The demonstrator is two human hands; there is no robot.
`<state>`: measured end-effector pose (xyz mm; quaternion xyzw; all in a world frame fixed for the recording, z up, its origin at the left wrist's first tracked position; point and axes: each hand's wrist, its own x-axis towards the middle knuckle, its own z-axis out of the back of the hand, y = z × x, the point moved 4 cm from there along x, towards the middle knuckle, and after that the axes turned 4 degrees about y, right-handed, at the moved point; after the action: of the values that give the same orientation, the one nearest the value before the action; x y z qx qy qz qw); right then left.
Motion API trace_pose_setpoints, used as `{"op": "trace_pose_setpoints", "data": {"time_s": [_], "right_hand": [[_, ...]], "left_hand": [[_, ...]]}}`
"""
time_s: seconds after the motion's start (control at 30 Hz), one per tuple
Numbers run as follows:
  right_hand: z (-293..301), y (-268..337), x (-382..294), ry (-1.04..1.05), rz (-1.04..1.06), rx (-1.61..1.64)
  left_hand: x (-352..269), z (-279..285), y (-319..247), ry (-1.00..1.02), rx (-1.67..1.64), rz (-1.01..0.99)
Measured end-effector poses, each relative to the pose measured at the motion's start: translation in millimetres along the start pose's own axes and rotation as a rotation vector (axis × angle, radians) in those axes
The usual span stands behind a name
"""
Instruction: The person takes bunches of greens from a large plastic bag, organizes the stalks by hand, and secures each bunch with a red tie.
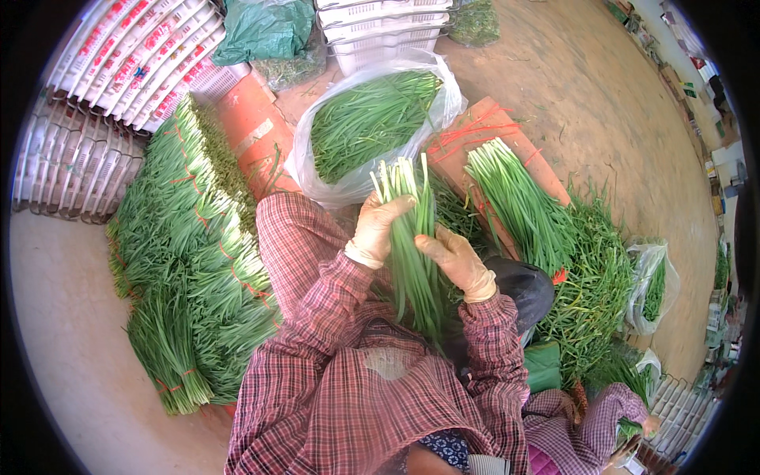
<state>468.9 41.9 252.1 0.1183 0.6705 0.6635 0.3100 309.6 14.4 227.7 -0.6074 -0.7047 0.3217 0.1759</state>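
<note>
A bunch of garlic chives stands between my hands over my lap, its pale cut ends up and its green leaves hanging down. My left hand, in a thin cream glove, is closed round the stems with the thumb across them. My right hand, gloved alike, holds the other side of the bunch lower down; its far fingers are hidden behind the leaves. Just to the right, a second pile of chives lies on an orange-brown board beside loose red ties.
An open plastic bag of chives sits ahead. Stacked tied bundles line the left, below white plastic crates. Loose leaves heap up on the right. Another person sits at lower right. More crates stand at the back.
</note>
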Motion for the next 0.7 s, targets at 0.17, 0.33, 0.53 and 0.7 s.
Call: {"op": "trace_pose_setpoints", "data": {"time_s": [0.17, 0.33, 0.53, 0.7], "right_hand": [[-3.2, 5.3, 4.6, -0.242, 0.024, -0.138], [7.5, -9.3, 2.0, -0.267, 0.025, -0.045], [4.1, 1.6, 5.9, 0.003, 0.024, -0.193], [5.5, -0.5, 7.3, 0.054, 0.008, -0.23]], "left_hand": [[1.0, 0.9, -0.9, -0.031, -0.039, -0.004], [1.1, 2.6, -2.1, -0.056, -0.166, 0.033], [-0.2, 1.6, 2.8, 0.046, -0.117, 0.052], [-5.7, -9.3, 1.7, 0.143, -0.153, 0.069]]}}
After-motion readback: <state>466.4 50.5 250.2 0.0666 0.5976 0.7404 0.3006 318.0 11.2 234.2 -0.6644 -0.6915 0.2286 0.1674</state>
